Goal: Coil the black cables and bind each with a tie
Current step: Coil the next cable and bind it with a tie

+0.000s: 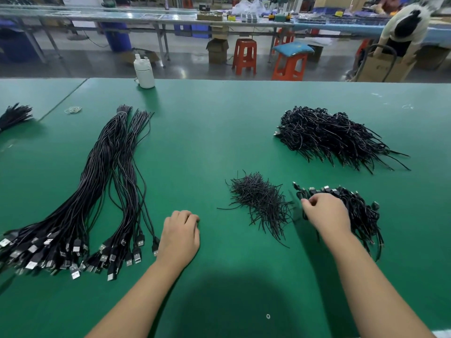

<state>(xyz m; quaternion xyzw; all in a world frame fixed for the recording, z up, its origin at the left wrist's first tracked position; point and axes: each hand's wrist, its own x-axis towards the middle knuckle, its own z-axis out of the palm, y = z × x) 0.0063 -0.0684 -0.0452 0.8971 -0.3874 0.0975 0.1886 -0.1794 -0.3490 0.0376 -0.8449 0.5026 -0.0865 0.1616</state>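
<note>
Resting curled and empty, the left hand (pixel 179 236) idles while the right hand (pixel 325 213) fingers limp, light coiled cables (pixel 358 211), best gripped mid-loop.

Left hand (pixel 181 236): knuckles up, fingers curled under, holding nothing, forearm bare.
Right hand (pixel 325 212): reached further forward, palm down, fingers bent, forearm bare.
</note>
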